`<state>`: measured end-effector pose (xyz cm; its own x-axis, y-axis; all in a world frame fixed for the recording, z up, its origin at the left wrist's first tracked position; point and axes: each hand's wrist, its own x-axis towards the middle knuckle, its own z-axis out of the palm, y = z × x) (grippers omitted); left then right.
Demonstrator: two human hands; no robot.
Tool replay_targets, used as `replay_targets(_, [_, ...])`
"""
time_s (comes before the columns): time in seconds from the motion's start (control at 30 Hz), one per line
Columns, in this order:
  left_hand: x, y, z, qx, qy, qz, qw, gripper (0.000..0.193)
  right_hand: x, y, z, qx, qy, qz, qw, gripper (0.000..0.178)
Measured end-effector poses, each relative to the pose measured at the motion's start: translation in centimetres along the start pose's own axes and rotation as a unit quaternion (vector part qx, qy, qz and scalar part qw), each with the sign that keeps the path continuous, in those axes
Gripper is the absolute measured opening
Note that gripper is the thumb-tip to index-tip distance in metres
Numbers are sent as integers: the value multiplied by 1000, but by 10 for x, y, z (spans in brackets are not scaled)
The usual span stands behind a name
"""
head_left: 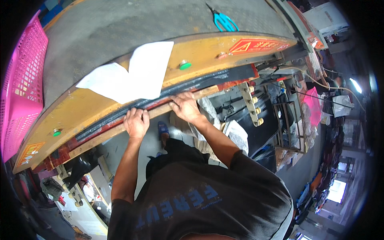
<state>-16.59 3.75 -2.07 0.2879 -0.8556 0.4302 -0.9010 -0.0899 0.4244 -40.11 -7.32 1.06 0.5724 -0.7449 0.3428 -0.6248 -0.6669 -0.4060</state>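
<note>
Both of my hands rest at the front of a machine with a yellow panel (200, 54). My left hand (136, 123) is closed over a long wooden strip (114, 130), fingers curled over the top and thumb alongside. A little farther right, my right hand (186, 107) grips the same strip, its fingers pointing left. Behind the strip runs a red board (236, 84) with a black padded band (106, 122) on it. A folded white sheet (146, 70) hangs over the yellow panel, just beyond my hands.
Teal-handled scissors (225, 22) lie on the grey machine top (132, 24). A pink plastic basket (30, 68) stands at left. Green buttons (184, 65) project from the panel. At right are a bracket with rollers (251, 102), plastic bags (236, 136) and a metal frame (286, 124).
</note>
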Motion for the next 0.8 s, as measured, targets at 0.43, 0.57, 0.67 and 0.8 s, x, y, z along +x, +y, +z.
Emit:
replay_targets(0.43, [-15,9,-5,-13,6,-8,1000,21,-16,-7,12,18,87,16,996,17])
replay_targets(0.57, [-43,28,-26,-49,-46,-16,998,22,-50,-19,-6,33,38,53,997,23])
replay_targets(0.67, [-63,51,-44,-61,-102,-25,993,23,-70,-25,-36,185,-18,181,966,42])
replay_targets(0.8, [-60,86,-35,-144,-5,90,986,22,-49,-21,-54,60,75,169,981,73])
